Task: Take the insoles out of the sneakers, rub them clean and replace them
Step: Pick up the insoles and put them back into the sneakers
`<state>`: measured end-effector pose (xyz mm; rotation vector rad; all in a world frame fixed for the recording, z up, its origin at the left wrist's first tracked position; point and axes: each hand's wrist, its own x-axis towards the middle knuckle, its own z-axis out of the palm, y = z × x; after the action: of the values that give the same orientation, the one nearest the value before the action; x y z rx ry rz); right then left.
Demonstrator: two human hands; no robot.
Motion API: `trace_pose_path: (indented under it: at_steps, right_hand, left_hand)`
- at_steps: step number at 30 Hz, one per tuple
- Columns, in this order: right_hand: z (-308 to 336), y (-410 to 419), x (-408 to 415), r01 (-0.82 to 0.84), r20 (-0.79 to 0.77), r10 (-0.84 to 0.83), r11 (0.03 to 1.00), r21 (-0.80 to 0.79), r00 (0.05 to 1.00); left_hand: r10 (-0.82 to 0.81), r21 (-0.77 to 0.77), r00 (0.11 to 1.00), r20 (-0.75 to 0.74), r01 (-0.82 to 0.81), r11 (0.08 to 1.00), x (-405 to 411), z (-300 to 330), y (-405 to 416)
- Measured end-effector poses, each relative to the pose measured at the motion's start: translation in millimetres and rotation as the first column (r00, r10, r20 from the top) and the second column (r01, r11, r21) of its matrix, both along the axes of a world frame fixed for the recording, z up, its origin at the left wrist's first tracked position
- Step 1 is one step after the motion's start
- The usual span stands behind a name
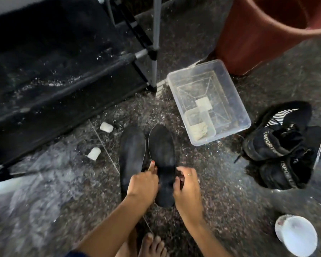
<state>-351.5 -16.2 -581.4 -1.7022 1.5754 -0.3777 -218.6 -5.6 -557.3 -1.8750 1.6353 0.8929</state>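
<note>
Two dark insoles lie side by side on the speckled stone floor (220,210), toes pointing away from the person. The left insole (131,154) lies flat and is partly hidden at its heel by the left forearm. The right insole (162,160) is gripped at its heel half from both sides: the left hand (143,182) is curled on its left edge with the thumb stretched forward along the rim, and the right hand (186,184) closes its fingers on the right edge, a thin ring on one finger. Whether this insole is lifted off the floor or resting on it I cannot tell. The two black sneakers (283,147) sit together well to the right, one leaning against the other, laces loose. Just beyond the insoles stands a clear plastic tub (239,101) with a smaller clear box and a pale lump inside. Behind it is a large reddish-brown bucket (248,38). A black rack (63,71) with metal poles fills the upper left. Two small white pieces (106,126) (94,153) lie on the floor left of the insoles, and a white cup (296,236) lies at lower right. Bare toes (152,243) show at the bottom edge.
</note>
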Motion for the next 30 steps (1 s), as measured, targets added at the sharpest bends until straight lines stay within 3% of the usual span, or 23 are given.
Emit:
trace_pose_path:
  at_steps: [3,7,11,15,19,21,30]
  right_hand:
    - [-11.7,19.8,-4.3,0.068,-0.108,-0.059,0.994,0.087,0.992]
    - [-13.4,24.0,2.4,0.153,-0.119,-0.136,0.977,0.147,0.984]
    - [-10.5,15.3,12.3,0.214,-0.107,-0.198,0.962,0.168,0.974]
    - [-6.2,13.2,18.8,0.224,-0.151,-0.195,0.953,0.206,0.969]
    - [-1.9,20.2,22.4,0.210,-0.210,-0.161,0.948,0.240,0.964]
    - [-1.0,24.6,22.5,0.185,-0.232,-0.129,0.953,0.238,0.964]
    - [0.9,25.9,24.7,0.084,-0.290,-0.014,0.970,0.228,0.957]
  left_hand:
    - [0.040,-0.016,0.999,-0.024,-0.041,0.999,-3.2,-6.0,7.0]
    - [0.071,-0.051,0.996,-0.054,-0.074,0.996,-2.6,-12.1,15.4]
    - [0.213,-0.247,0.964,-0.157,-0.247,0.937,7.0,-4.8,24.4]
    - [0.535,-0.377,0.806,-0.252,-0.591,0.713,18.1,-0.2,43.7]
    - [0.820,-0.276,0.521,-0.238,-0.845,0.458,33.5,-8.3,58.5]
    - [0.875,-0.216,0.435,-0.212,-0.894,0.392,39.4,-16.6,63.4]
    - [0.868,-0.176,0.449,-0.212,-0.891,0.418,34.7,-24.6,59.8]
